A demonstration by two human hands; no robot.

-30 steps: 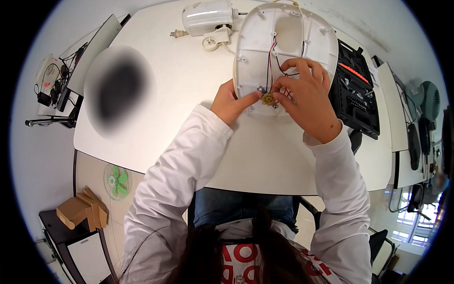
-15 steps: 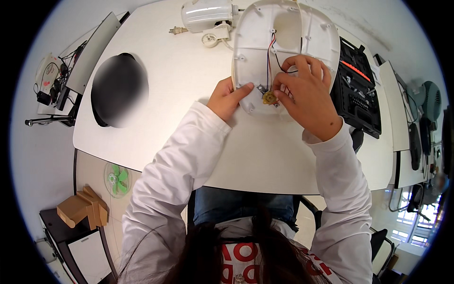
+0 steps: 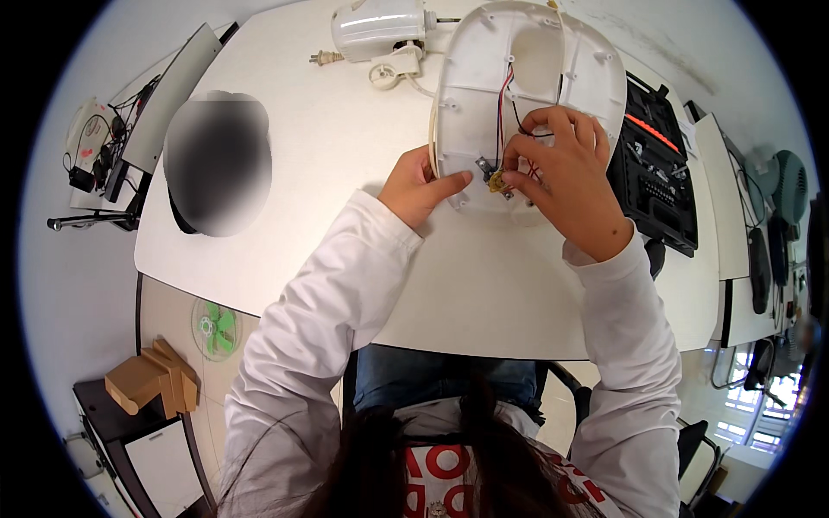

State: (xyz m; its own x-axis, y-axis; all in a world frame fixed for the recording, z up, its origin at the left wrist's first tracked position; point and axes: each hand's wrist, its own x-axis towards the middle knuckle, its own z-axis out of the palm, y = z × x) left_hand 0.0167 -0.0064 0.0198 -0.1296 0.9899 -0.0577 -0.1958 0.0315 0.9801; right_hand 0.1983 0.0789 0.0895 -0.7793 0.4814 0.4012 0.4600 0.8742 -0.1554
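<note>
Yellow-brown, the small round part sits at the near end of the white shell, pinched in the nearly closed thumb and forefinger of my right hand, while my left hand clamps the shell's left rim, probably bracing it, the tool case lying right of the shell.

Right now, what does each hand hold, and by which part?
Left hand: white plastic housing, by its left rim. Right hand: yellowish round component, by its edge.

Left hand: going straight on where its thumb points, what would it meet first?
Probably the small metal piece beside the yellowish part; depth is unclear, so the left hand might pass above it.
</note>
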